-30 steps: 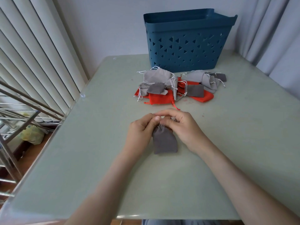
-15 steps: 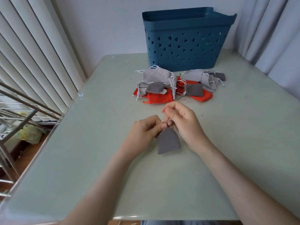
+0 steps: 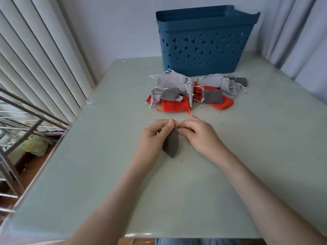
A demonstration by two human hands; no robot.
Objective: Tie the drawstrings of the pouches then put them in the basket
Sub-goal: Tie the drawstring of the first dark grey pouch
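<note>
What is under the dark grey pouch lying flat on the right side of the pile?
A red pouch lies under the dark grey pouch, its edge sticking out below and right. The covered part, and anything else beneath, cannot be seen.

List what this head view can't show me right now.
- Inside of the blue basket: head view, its near wall hides any contents.
- Drawstring knot on the dark grey pouch: head view, the left hand and right hand pinch over it; too small.
- Pile of pouches: head view, they overlap, so count and tied state are unclear.
</note>
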